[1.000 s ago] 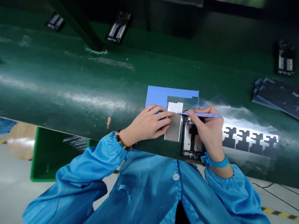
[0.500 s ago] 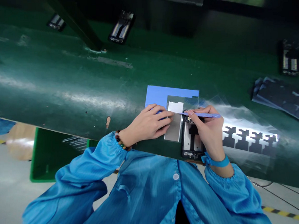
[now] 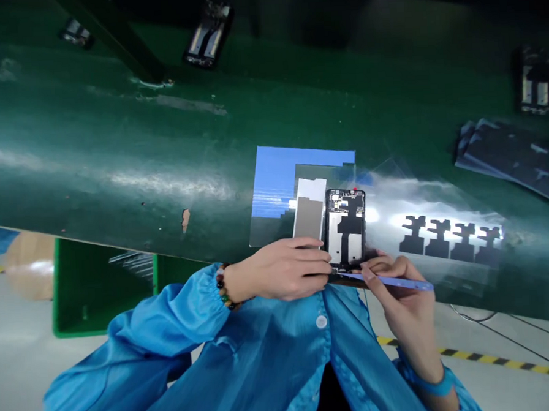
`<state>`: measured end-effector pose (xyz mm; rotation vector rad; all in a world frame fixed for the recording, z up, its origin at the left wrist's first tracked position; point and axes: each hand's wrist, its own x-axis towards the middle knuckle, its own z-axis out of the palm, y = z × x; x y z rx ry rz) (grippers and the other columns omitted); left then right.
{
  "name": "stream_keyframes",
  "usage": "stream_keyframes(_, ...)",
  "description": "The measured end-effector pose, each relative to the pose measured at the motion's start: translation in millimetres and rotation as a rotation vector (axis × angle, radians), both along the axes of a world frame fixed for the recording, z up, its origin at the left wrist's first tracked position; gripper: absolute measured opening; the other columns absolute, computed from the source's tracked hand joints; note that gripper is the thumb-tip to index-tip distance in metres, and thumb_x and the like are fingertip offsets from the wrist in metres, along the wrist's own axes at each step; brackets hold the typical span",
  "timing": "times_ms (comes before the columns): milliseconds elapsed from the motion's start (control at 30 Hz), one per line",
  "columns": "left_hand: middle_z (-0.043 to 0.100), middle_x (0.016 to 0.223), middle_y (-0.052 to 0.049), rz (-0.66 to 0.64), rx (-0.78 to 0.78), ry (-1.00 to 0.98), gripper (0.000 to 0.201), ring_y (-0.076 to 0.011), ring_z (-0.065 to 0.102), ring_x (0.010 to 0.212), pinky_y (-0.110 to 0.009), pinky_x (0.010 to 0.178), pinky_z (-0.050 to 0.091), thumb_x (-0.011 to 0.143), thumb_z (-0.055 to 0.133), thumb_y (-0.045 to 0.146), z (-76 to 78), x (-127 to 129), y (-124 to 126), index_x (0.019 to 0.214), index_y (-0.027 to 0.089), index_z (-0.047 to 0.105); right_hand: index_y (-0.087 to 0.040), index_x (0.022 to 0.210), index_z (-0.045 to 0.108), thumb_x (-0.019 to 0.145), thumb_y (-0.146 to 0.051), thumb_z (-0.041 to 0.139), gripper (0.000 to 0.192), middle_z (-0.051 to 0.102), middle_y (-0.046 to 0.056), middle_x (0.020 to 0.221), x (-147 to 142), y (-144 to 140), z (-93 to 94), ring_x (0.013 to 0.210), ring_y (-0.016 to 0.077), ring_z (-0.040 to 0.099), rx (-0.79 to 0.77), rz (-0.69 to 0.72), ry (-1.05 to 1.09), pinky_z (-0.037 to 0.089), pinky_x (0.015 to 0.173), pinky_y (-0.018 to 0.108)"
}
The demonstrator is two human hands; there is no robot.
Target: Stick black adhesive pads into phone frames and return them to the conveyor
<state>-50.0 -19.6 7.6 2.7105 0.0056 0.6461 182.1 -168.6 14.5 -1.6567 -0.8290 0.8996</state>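
Observation:
A smartphone body with its inside exposed [image 3: 350, 226] lies near the table's front edge. My right hand [image 3: 406, 303] pinches a pair of blue-purple tweezers [image 3: 405, 282], whose tip points left at the phone's bottom end. At the phone's lower left corner rest the fingertips of my left hand [image 3: 282, 269], fingers stretched out; its thumb is hidden. Left of the phone is a grey and white rectangular sheet [image 3: 309, 213], its lower end covered by my left hand. Beneath that lies a clear film with a blue part [image 3: 273, 175].
Several black die-cut stickers [image 3: 437, 238] sit on clear film to the right. A stack of dark sheets [image 3: 513, 156] lies farther right. More opened phones are at the back [image 3: 208, 34] and right [image 3: 535, 81]. A dark post [image 3: 113, 39] rises from the table; a green bin [image 3: 104, 288] stands below.
Both hands have moved down toward me, from the phone's top end to its bottom end. The tweezers moved along in my right hand, uncovering the phone's top. The view shifted slightly.

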Motion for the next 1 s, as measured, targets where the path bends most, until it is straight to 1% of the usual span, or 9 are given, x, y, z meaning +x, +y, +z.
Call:
stream_keyframes(100, 0.083, 0.121, -0.002, 0.002, 0.033, 0.003, 0.017, -0.0157, 0.076, 0.117, -0.036, 0.120, 0.057, 0.107, 0.066, 0.026, -3.8, 5, -2, 0.100, 0.025, 0.082, -0.024, 0.075, 0.061, 0.084, -0.035, 0.093, 0.035, 0.069, -0.002, 0.075, -1, 1, -5.7, 0.082, 0.0219, 0.076, 0.027, -0.006, -0.019, 0.051, 0.121, 0.060)
stream_keyframes(233, 0.083, 0.118, -0.002, 0.020, 0.046, -0.009, 0.014, -0.0154, 0.077, 0.113, -0.035, 0.115, 0.059, 0.106, 0.068, 0.024, -6.1, 6, -1, 0.101, 0.023, 0.082, -0.025, 0.076, 0.062, 0.086, -0.034, 0.091, 0.033, 0.071, -0.001, 0.078, -2, 2, -6.3, 0.082, 0.0213, 0.075, 0.035, 0.005, -0.020, 0.049, 0.123, 0.060)
stream_keyframes(333, 0.084, 0.116, -0.002, 0.042, 0.042, -0.020, 0.015, -0.0148, 0.077, 0.110, -0.034, 0.111, 0.060, 0.106, 0.067, 0.023, -6.2, 8, -3, 0.100, 0.022, 0.081, -0.025, 0.077, 0.061, 0.086, -0.033, 0.091, 0.032, 0.073, 0.000, 0.083, -2, 2, -6.4, 0.086, 0.0218, 0.076, 0.018, 0.012, -0.010, 0.049, 0.124, 0.059)
stream_keyframes(467, 0.083, 0.113, -0.003, 0.067, 0.018, -0.020, 0.014, -0.0150, 0.076, 0.109, -0.034, 0.108, 0.060, 0.107, 0.066, 0.024, -6.1, 10, -5, 0.103, 0.022, 0.080, -0.025, 0.078, 0.061, 0.088, -0.031, 0.090, 0.031, 0.072, -0.001, 0.081, 0, 2, -7.8, 0.086, 0.0208, 0.075, 0.039, 0.029, -0.021, 0.049, 0.123, 0.056)
stream_keyframes(600, 0.082, 0.109, -0.003, 0.084, 0.006, -0.036, 0.015, -0.0151, 0.076, 0.107, -0.033, 0.105, 0.060, 0.107, 0.065, 0.023, -4.3, 12, -7, 0.103, 0.020, 0.079, -0.025, 0.081, 0.061, 0.091, -0.029, 0.087, 0.028, 0.073, -0.001, 0.082, 1, 1, -7.3, 0.089, 0.0211, 0.077, 0.025, 0.071, -0.031, 0.047, 0.124, 0.058)
stream_keyframes(700, 0.082, 0.109, -0.003, 0.098, 0.011, -0.021, 0.013, -0.0161, 0.075, 0.109, -0.033, 0.105, 0.061, 0.106, 0.065, 0.021, -2.0, 13, -9, 0.103, 0.018, 0.078, -0.024, 0.082, 0.061, 0.090, -0.027, 0.088, 0.028, 0.074, -0.001, 0.083, 5, 1, -3.4, 0.092, 0.0222, 0.078, 0.033, 0.082, -0.016, 0.051, 0.121, 0.058)
stream_keyframes(767, 0.082, 0.110, -0.003, 0.110, 0.006, -0.006, 0.012, -0.0163, 0.075, 0.110, -0.034, 0.109, 0.061, 0.106, 0.067, 0.021, -1.4, 12, -12, 0.104, 0.018, 0.078, -0.024, 0.082, 0.061, 0.088, -0.025, 0.090, 0.029, 0.075, -0.001, 0.083, 12, 4, -1.1, 0.093, 0.0229, 0.079, 0.085, 0.021, -0.001, 0.054, 0.119, 0.058)
stream_keyframes(900, 0.081, 0.117, -0.004, 0.152, -0.002, -0.015, 0.017, -0.0184, 0.075, 0.118, -0.038, 0.120, 0.059, 0.104, 0.072, 0.033, -8.1, 5, -28, 0.107, 0.018, 0.079, -0.024, 0.085, 0.059, 0.084, -0.024, 0.093, 0.034, 0.078, 0.000, 0.086, 30, 22, -7.4, 0.094, 0.0227, 0.081, 0.260, -0.275, -0.050, 0.055, 0.120, 0.059)
stream_keyframes(1000, 0.082, 0.114, -0.003, 0.198, -0.001, -0.090, 0.009, -0.0171, 0.076, 0.116, -0.037, 0.118, 0.059, 0.104, 0.072, 0.023, -17.9, 0, -46, 0.103, 0.018, 0.079, -0.023, 0.084, 0.057, 0.083, -0.027, 0.094, 0.038, 0.077, -0.002, 0.081, 39, 35, -19.7, 0.091, 0.0215, 0.080, 0.366, -0.471, -0.085, 0.058, 0.116, 0.057)
